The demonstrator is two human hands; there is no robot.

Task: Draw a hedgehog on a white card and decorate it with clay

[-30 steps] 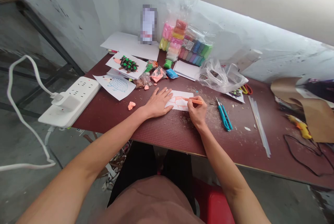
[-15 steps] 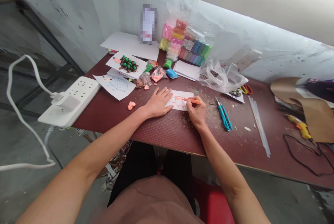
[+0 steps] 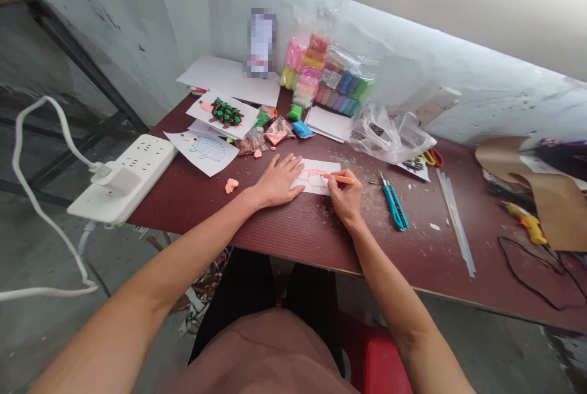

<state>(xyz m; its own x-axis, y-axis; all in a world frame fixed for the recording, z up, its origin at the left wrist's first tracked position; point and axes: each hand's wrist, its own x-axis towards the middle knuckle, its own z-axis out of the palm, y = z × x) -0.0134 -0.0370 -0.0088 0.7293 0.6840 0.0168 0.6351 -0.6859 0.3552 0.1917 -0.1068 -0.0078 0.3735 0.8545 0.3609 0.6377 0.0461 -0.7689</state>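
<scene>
A small white sheet of paper (image 3: 328,167) lies on the dark red table (image 3: 284,229), with an orange line drawing of a rounded body with short strokes on it. My left hand (image 3: 278,181) rests flat on the sheet's left part, fingers spread. Pinched in my right hand (image 3: 345,198) is an orange marker pen (image 3: 342,178), its tip at the drawing. Left of my left hand sits a lump of peach clay (image 3: 232,186). A teal utility knife (image 3: 393,201) lies to the right of my right hand.
Behind are a blue hedgehog drawing (image 3: 204,152), a hedgehog picture with green dots (image 3: 224,114) and bagged colored clay (image 3: 307,73). A white power strip (image 3: 123,180) sits at left. Clear glue sticks (image 3: 456,223), a yellow glue gun (image 3: 527,223) and a plastic bag (image 3: 389,134) are rightward.
Almost nothing differs. My left hand stays flat on the paper, and my right hand keeps the marker at nearly the same spot on the drawing.
</scene>
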